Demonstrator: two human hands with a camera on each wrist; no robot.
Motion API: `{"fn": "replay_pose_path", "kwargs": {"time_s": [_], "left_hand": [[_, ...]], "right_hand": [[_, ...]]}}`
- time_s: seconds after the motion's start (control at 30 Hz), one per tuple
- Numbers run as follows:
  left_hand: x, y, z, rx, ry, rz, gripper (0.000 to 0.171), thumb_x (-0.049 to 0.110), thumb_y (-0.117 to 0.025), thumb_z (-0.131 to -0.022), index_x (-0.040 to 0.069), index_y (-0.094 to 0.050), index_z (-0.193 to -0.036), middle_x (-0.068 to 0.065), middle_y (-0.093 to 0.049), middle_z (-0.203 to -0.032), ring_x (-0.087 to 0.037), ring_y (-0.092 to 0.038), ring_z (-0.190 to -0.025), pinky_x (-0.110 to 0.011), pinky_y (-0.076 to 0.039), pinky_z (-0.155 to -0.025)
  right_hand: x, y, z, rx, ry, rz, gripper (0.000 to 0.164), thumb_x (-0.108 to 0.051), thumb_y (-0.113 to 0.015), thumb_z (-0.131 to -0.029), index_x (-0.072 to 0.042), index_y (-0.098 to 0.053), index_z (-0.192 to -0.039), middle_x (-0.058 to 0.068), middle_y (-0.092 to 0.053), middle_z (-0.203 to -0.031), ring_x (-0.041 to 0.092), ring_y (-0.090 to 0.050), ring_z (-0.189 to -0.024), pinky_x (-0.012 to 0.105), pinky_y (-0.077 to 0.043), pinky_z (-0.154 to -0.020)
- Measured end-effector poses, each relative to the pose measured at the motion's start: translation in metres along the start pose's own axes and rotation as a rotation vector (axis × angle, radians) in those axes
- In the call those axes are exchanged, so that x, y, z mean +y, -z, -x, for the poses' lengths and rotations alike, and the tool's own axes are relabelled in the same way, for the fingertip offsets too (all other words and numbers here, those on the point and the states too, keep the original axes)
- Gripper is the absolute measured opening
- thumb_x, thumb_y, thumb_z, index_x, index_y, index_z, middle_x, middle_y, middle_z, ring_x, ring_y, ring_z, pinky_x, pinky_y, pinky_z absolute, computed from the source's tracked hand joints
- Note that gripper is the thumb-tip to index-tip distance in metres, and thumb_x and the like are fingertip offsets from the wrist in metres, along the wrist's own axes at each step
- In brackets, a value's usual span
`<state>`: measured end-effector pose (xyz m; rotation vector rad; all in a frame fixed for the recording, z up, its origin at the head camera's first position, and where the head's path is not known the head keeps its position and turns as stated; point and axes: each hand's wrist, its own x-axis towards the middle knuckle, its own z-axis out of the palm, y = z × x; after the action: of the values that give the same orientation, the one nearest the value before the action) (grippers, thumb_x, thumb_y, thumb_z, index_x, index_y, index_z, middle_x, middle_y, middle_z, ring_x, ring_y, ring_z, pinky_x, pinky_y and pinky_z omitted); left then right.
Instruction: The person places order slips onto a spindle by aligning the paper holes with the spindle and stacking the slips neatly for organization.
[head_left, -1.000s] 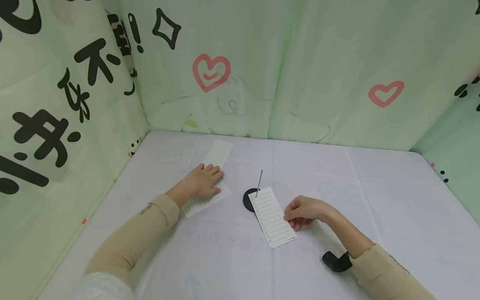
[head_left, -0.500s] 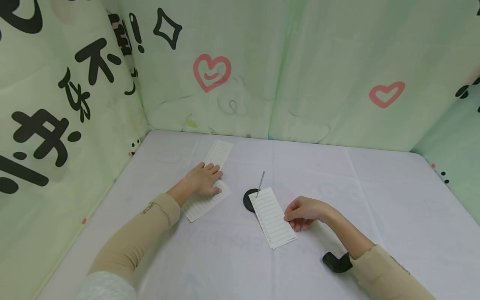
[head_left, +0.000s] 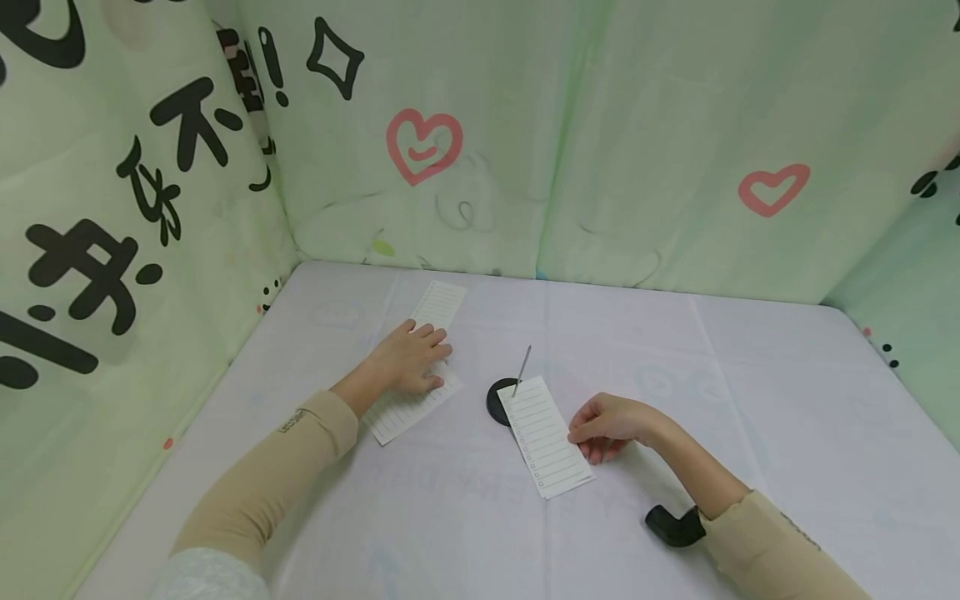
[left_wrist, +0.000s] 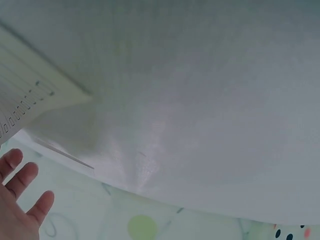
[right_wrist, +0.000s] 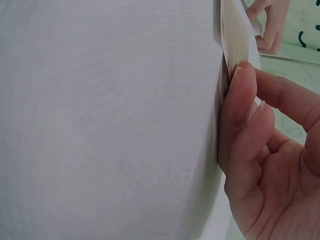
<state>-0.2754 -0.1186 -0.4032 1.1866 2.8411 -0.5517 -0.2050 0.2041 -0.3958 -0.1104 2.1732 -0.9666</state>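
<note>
In the head view, a black round base (head_left: 495, 405) carries a thin metal spike (head_left: 524, 365), which leans to the right. Lined slips of paper with small checkboxes (head_left: 551, 454) lie over the base, their top end at the spike. My right hand (head_left: 611, 423) pinches the right edge of these slips between thumb and fingertips; the right wrist view shows several layers there (right_wrist: 235, 40). My left hand (head_left: 408, 358) lies with spread fingers over two lined slips: a far one (head_left: 441, 302) and a near one (head_left: 397, 417), partly hidden beneath it.
A black elbow-shaped piece (head_left: 673, 527) sits by the right sleeve cuff. A whitish cloth (head_left: 750, 392) covers the table. Pale green printed curtains (head_left: 637, 125) enclose its back and sides.
The near slip under my left hand has shifted slightly toward the front edge. My left fingers have spread a little. The spike tip leans slightly farther right; my right hand stays put.
</note>
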Motion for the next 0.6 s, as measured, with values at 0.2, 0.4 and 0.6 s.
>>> {"fn": "replay_pose_path", "kwargs": {"time_s": [0.2, 0.4, 0.6], "left_hand": [[-0.0003, 0.0000, 0.0033, 0.094, -0.056, -0.037, 0.043, 0.050, -0.047, -0.089, 0.018, -0.052, -0.117, -0.004, -0.047, -0.118, -0.024, -0.044, -0.108, -0.045, -0.033, -0.093], [-0.0007, -0.0010, 0.0034, 0.155, -0.109, -0.064, 0.036, 0.047, -0.049, -0.089, 0.017, -0.056, -0.109, -0.003, -0.048, -0.114, -0.023, -0.046, -0.104, -0.043, -0.035, -0.090], [-0.0002, -0.0011, 0.0037, 0.168, -0.126, -0.068, 0.034, 0.045, -0.049, -0.090, 0.017, -0.056, -0.107, -0.003, -0.049, -0.110, -0.022, -0.046, -0.100, -0.042, -0.036, -0.087]], "right_hand": [[0.0008, 0.0000, -0.0002, -0.003, 0.003, -0.001, 0.013, -0.015, -0.064, -0.084, -0.004, -0.062, -0.078, 0.001, -0.058, -0.058, 0.008, -0.051, -0.046, 0.017, -0.039, -0.043], [0.0007, -0.0001, -0.0002, -0.001, 0.003, 0.000, 0.013, -0.015, -0.064, -0.084, -0.004, -0.062, -0.079, 0.001, -0.058, -0.058, 0.008, -0.051, -0.046, 0.017, -0.039, -0.043], [0.0002, -0.0003, 0.0003, 0.002, 0.002, 0.003, 0.012, -0.014, -0.064, -0.084, -0.004, -0.062, -0.078, 0.001, -0.058, -0.058, 0.008, -0.051, -0.046, 0.017, -0.039, -0.043]]}}
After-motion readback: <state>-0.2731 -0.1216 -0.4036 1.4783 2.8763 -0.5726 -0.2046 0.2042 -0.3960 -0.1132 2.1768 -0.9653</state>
